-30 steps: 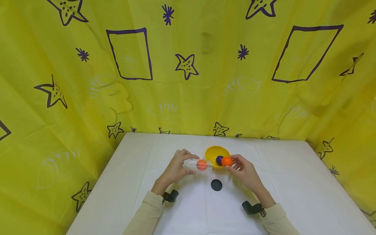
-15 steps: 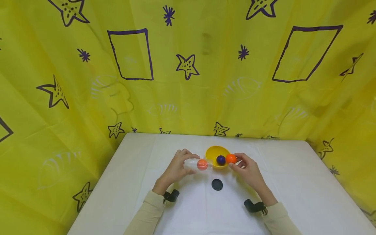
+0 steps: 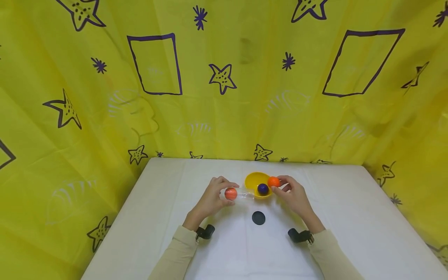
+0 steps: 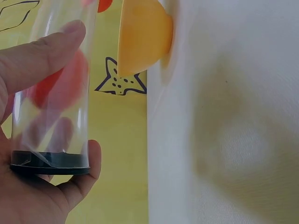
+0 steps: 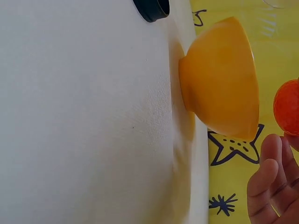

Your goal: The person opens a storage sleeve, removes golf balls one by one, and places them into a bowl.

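My left hand (image 3: 211,197) grips a clear plastic tube (image 4: 51,126) that lies on its side above the table. A black cap (image 4: 50,162) closes the tube's hand-side end, and an orange ball (image 3: 231,193) sits inside, near that end. The tube's other end points right, toward the yellow bowl (image 3: 252,179). Between thumb and fingers, my right hand (image 3: 295,194) pinches a second orange ball (image 3: 273,181) over the bowl's right rim. A dark purple ball (image 3: 263,189) is in the bowl.
A round black lid (image 3: 258,217) lies on the white table (image 3: 224,249) in front of the bowl, between the two forearms. A yellow patterned curtain (image 3: 224,116) hangs behind the table and along both sides.
The ball in the tube has moved left, toward the capped end. My right hand has shifted the other orange ball slightly up, away from the tube. The left hand has barely moved.
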{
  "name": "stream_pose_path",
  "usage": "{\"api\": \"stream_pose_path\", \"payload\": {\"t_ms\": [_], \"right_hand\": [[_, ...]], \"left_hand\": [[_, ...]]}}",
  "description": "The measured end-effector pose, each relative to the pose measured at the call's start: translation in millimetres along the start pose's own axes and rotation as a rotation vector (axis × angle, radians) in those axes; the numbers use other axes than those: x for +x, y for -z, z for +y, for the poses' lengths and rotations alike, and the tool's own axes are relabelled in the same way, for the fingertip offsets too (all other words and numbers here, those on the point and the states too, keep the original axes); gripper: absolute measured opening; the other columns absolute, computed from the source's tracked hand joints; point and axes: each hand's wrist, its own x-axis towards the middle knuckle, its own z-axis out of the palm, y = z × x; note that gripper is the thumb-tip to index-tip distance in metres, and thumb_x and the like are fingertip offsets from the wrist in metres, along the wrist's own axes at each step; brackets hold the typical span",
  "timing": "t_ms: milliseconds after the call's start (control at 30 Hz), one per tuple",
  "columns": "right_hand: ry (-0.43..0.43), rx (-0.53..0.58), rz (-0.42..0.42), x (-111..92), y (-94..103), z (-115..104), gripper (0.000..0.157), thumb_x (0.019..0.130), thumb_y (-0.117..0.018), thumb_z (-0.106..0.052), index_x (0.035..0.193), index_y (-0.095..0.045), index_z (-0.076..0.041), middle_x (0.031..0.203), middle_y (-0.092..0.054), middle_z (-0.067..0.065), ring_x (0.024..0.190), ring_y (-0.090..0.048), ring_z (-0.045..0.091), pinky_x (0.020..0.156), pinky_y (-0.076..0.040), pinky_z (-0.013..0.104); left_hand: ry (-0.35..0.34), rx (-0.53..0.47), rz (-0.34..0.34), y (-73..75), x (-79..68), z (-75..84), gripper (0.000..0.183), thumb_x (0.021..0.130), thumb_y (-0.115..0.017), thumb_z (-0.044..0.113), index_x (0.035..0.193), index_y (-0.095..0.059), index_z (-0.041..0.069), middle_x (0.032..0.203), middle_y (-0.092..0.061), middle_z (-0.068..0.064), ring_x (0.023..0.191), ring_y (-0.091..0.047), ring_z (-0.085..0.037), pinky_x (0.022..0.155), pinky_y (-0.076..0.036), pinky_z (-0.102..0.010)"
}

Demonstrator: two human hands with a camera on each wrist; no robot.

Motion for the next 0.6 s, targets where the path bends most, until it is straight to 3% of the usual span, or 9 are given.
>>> {"api": "stream_pose_path", "payload": {"t_ms": [267, 600], "right_hand": [[-0.009, -0.021, -0.001, 15, -3.4, 2, 0.055, 0.085, -0.068, -0.05, 0.126, -0.056, -0.015, 0.11, -0.057, 0.009, 0.09, -0.051, 0.023, 0.07, -0.046, 0.027], [-0.012, -0.033, -0.015, 28, -7.2, 2, 0.052, 0.087, -0.068, -0.044, 0.127, -0.056, -0.013, 0.109, -0.054, 0.012, 0.088, -0.051, 0.024, 0.069, -0.046, 0.027]], "left_hand": [[0.024, 0.011, -0.021, 1.1, 0.3, -0.5, 0.048, 0.076, -0.082, 0.017, 0.121, -0.066, 0.022, 0.112, -0.058, -0.008, 0.106, -0.041, -0.017, 0.087, -0.046, -0.03], [0.055, 0.01, -0.034, 1.3, -0.6, 2.1, 0.048, 0.077, -0.081, 0.019, 0.122, -0.066, 0.023, 0.114, -0.057, -0.005, 0.109, -0.041, -0.016, 0.09, -0.047, -0.033]]}}
